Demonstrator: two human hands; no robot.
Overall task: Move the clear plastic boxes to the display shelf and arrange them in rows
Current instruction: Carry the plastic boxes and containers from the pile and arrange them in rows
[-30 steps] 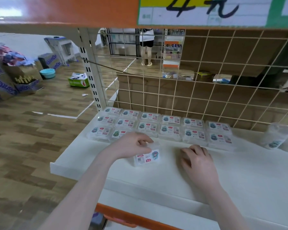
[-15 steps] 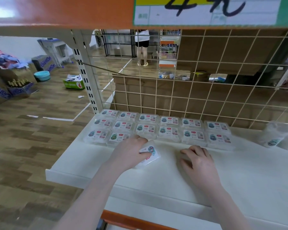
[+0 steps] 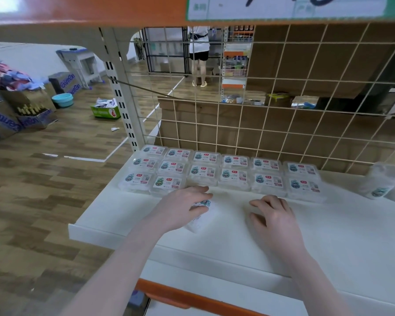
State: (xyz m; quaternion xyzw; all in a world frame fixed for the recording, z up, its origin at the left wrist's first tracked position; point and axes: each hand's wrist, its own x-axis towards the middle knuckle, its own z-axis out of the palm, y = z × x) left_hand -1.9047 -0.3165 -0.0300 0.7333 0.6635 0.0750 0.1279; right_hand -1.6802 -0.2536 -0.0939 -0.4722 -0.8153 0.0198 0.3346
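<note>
Here the white display shelf (image 3: 328, 236) fills the lower right, backed by a wire grid (image 3: 283, 133) at 12 o'clock. Rows of clear plastic boxes (image 3: 224, 174) sit against the grid. At 6 o'clock from them, the left hand (image 3: 183, 208) grips one tilted clear box (image 3: 202, 218). At its 3 o'clock, the right hand (image 3: 271, 215) rests on the shelf, fingers loosely bent, holding nothing.

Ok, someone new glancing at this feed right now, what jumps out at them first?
Probably the clear plastic boxes lined up in rows at the back of the white display shelf, against the wire grid. Next, the left hand gripping one loose box just before the rows, with the right hand resting on the shelf beside it.
</note>
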